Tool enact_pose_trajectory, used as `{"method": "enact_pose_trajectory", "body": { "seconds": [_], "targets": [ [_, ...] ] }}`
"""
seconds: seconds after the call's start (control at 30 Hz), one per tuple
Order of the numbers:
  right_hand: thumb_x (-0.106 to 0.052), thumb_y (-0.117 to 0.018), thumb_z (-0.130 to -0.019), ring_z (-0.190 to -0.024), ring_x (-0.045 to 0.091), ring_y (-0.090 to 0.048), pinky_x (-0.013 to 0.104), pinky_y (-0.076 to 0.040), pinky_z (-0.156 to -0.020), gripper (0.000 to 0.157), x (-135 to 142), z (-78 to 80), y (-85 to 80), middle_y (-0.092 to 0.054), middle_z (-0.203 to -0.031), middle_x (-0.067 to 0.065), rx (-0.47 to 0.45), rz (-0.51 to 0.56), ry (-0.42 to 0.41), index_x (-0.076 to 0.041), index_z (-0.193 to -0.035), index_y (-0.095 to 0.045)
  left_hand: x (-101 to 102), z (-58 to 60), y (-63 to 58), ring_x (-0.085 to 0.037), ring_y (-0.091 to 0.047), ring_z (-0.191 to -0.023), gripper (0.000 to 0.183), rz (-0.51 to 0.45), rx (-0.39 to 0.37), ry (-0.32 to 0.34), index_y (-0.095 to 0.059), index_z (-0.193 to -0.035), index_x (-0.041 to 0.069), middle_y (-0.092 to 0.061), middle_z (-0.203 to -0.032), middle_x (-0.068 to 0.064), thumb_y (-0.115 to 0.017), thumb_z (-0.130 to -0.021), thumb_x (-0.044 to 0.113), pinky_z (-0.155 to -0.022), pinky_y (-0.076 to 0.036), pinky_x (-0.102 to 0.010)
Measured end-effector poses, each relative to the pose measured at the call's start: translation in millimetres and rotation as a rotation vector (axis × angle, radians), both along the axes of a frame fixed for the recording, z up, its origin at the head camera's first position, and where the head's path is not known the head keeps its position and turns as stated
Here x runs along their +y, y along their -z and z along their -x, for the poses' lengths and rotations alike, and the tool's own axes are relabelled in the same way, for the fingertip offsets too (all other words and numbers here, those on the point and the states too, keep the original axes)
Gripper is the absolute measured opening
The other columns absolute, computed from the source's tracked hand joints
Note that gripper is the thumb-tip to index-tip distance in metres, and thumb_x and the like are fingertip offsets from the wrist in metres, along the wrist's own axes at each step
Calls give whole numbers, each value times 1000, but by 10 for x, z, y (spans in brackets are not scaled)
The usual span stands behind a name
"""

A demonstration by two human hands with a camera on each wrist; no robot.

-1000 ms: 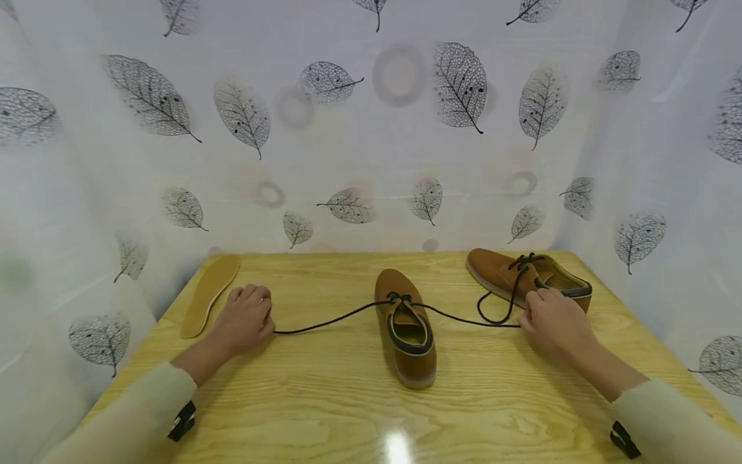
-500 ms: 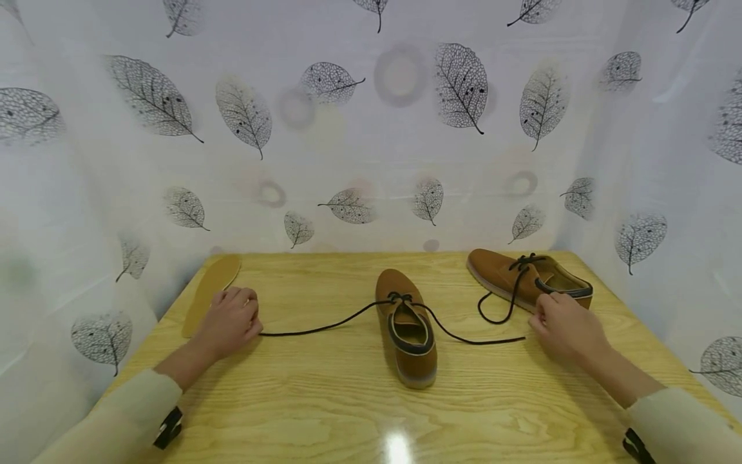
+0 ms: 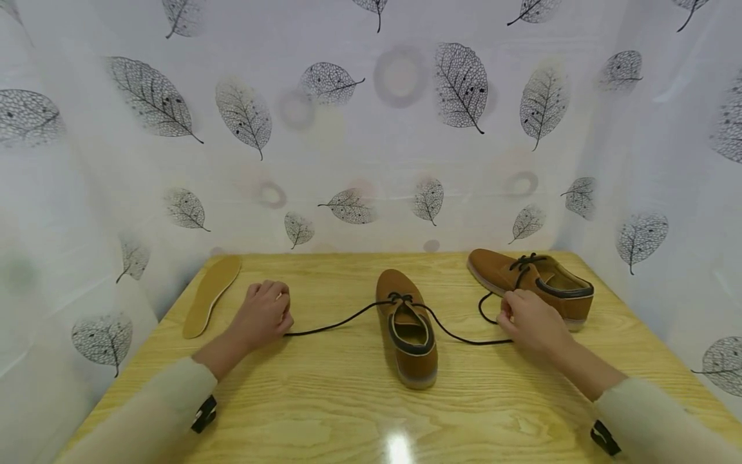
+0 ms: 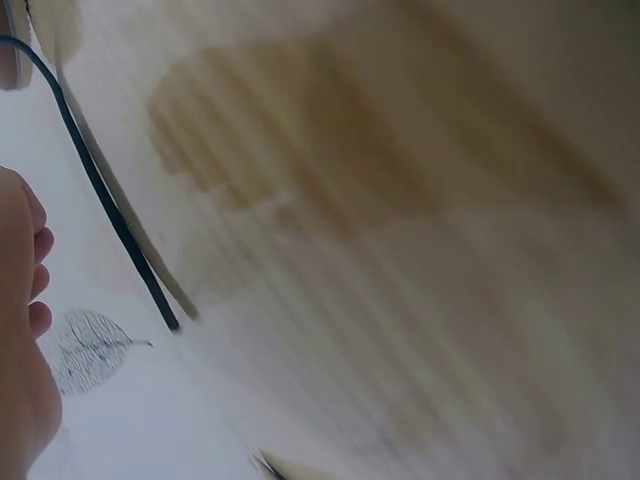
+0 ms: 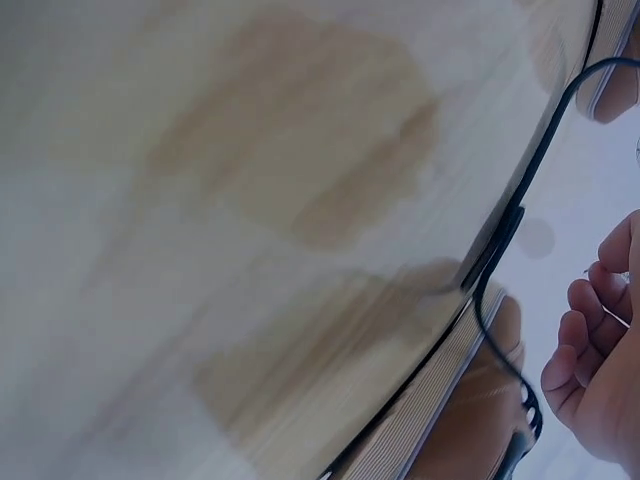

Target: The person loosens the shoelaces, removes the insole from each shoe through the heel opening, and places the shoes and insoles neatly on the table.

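A brown lace-up shoe (image 3: 415,368) stands at mid-table, heel towards me, its knot tied and both black laces spread sideways. My left hand (image 3: 263,319), loosely curled, is over the end of the left lace (image 3: 336,325). In the left wrist view that lace's tip (image 4: 170,320) lies on the table, apart from the fingers (image 4: 40,280). My right hand (image 3: 533,325) hovers at the end of the right lace (image 3: 455,335), in front of a second brown shoe (image 3: 493,267). Its loosely bent fingers (image 5: 568,365) hold nothing in the right wrist view.
A tan insole (image 3: 210,296) lies at the table's left edge. The second shoe's lace (image 3: 485,312) loops onto the table, partly behind my right hand. A leaf-patterned curtain (image 3: 359,154) surrounds the wooden table (image 3: 324,399) at the back and sides.
The right hand left the right lace, which dropped slack onto the table, then moved back left over its end. The left hand shifted left, then right again. The shoes stayed put.
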State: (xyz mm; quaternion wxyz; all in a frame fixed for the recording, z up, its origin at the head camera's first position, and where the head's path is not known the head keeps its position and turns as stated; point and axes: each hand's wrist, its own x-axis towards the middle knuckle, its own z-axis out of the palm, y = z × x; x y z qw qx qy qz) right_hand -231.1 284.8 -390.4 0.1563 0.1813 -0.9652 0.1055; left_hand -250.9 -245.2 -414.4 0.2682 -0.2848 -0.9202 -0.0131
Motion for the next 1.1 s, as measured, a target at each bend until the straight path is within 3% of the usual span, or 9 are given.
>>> {"method": "enact_pose_trajectory", "body": {
  "seconds": [0.37,0.6,0.7,0.77,0.83,0.9,0.97,1.1],
  "targets": [
    [-20,-56,-97,-69,12,-43,27,-37,-56,16,-390,89,52,-50,-76,-5,51,10,-85,-17,-81,-56,535,93,-15,-31,-56,-98,12,4,75,112,-56,-75,14,-62,-103,-8,-59,-87,16,-86,-40,-51],
    [-24,-53,-103,-70,8,-46,26,-41,-60,20,-717,117,68,-53,-77,-8,90,45,-218,-18,-85,-59,979,86,-33,-28,-56,-93,8,40,168,204,-61,-81,13,-62,-102,-7,-63,-87,18,-82,-40,-47],
    [-25,-55,-102,-72,10,-49,28,-43,-61,18,-865,110,55,-53,-78,-7,134,57,-290,-18,-86,-60,1150,60,-52,-26,-54,-94,20,74,172,239,-61,-85,14,-61,-103,-6,-51,-98,26,-84,-37,-46],
    [-27,-57,-100,-74,10,-51,28,-45,-63,18,-957,103,48,-55,-79,-7,173,65,-329,-19,-85,-61,1261,34,-66,-25,-53,-96,39,78,160,263,-61,-87,15,-61,-104,-5,-34,-106,36,-86,-35,-46],
    [-29,-60,-98,-75,10,-52,29,-46,-64,17,-1038,100,45,-56,-80,-7,204,78,-360,-19,-85,-61,1379,11,-77,-25,-52,-99,56,64,142,281,-61,-88,16,-60,-106,-5,-17,-108,44,-88,-34,-46],
    [-30,-64,-96,-73,10,-51,29,-46,-63,17,-1110,97,34,-55,-79,-6,231,96,-387,-19,-83,-60,1501,-5,-83,-24,-52,-101,64,32,128,288,-62,-88,17,-61,-108,-4,-10,-107,49,-89,-33,-46],
    [-29,-67,-93,-70,10,-48,28,-44,-61,18,-1174,100,17,-53,-76,-6,252,103,-404,-19,-80,-59,1615,-18,-95,-24,-53,-101,62,-12,109,274,-63,-87,16,-62,-109,-4,-15,-108,49,-90,-33,-47],
    [-27,-70,-89,-67,9,-46,26,-43,-60,20,-1256,111,-13,-50,-74,-7,241,74,-392,-19,-77,-57,1775,-20,-146,-25,-52,-98,36,-131,79,234,-63,-79,16,-63,-108,-6,-45,-102,37,-87,-31,-48]
  ]
}}
